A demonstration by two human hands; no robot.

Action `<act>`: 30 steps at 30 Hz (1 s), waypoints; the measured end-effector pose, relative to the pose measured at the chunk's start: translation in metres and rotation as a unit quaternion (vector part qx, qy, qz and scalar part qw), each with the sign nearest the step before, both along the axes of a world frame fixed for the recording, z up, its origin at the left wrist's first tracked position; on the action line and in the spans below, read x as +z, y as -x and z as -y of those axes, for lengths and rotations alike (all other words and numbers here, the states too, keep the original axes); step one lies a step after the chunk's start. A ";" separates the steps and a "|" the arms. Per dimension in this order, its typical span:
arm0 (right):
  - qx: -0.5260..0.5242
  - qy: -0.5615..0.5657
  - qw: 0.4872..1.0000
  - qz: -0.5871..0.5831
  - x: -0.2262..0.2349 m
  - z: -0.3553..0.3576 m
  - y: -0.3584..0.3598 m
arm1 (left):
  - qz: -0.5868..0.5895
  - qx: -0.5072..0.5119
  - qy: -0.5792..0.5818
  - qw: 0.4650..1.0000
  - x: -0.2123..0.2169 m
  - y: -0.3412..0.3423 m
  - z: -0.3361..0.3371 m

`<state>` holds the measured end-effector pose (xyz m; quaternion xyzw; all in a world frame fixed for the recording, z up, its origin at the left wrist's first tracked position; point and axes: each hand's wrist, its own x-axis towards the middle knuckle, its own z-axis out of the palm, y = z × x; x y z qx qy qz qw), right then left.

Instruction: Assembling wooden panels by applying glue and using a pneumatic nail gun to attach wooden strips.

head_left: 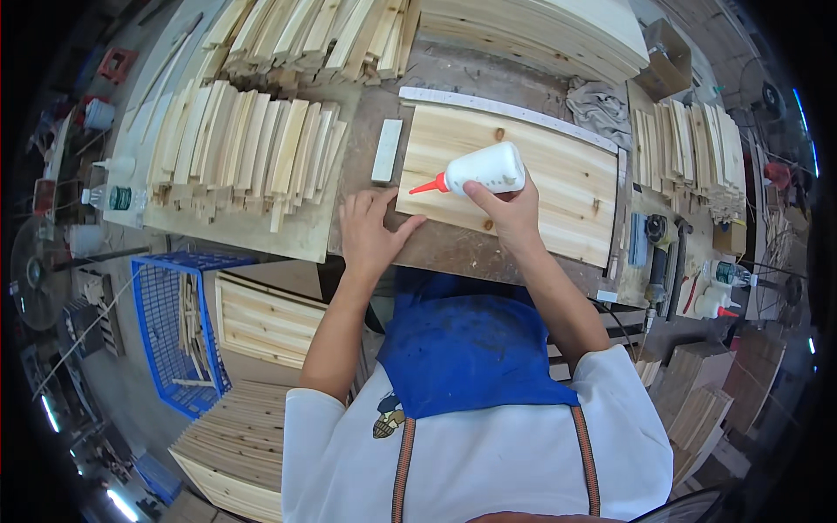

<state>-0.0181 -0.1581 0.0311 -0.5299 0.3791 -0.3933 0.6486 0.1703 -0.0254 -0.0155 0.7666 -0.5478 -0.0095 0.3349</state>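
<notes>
A pale wooden panel [540, 174] lies flat on the workbench [453, 253], with rows of thin wooden slats [244, 144] stacked well to its left and a small white block [387, 150] just beside its left end. The left hand [370, 231] rests palm down at the panel's near left corner, fingers spread wide. The right hand [510, 205] grips 1 white glue bottle [484, 170] tipped sideways, its red nozzle [427, 186] pointing left, seemingly just above the panel's surface.
</notes>
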 end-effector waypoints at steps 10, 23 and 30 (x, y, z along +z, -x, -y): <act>0.047 0.045 0.997 -0.046 -0.006 -0.007 0.005 | -0.018 0.000 -0.008 1.000 0.005 0.009 -0.001; 0.049 0.060 0.996 -0.049 -0.014 -0.006 0.000 | -0.021 -0.003 -0.005 1.000 0.004 0.006 -0.003; 0.066 0.071 0.994 -0.053 -0.012 -0.009 0.003 | -0.018 -0.001 -0.005 1.000 0.005 0.005 -0.004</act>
